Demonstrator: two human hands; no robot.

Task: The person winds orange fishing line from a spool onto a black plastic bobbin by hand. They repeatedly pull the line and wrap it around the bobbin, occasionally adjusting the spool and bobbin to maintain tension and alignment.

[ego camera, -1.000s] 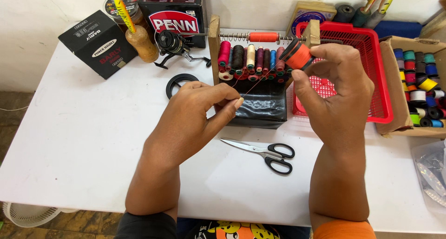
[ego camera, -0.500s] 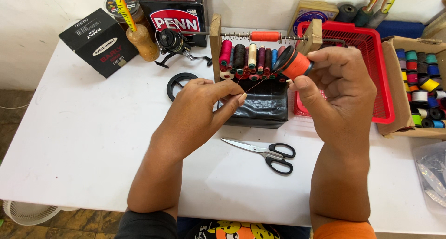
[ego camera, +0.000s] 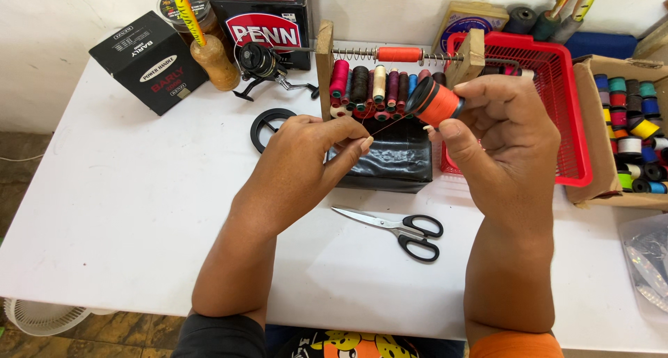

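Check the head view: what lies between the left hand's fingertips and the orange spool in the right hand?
In the head view, a thin orange thread stretches from the left hand to the orange spool in the right hand.

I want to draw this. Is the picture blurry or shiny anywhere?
Head view: sharp and evenly lit; hands and orange spool are crisp; soft shadows lie under the scissors; slight shine on the black bag; table edges bend a little.

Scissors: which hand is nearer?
Right. The right hand, holding an orange spool, is above and just right of the scissors; the left hand, pinching the thread, sits farther up-left.
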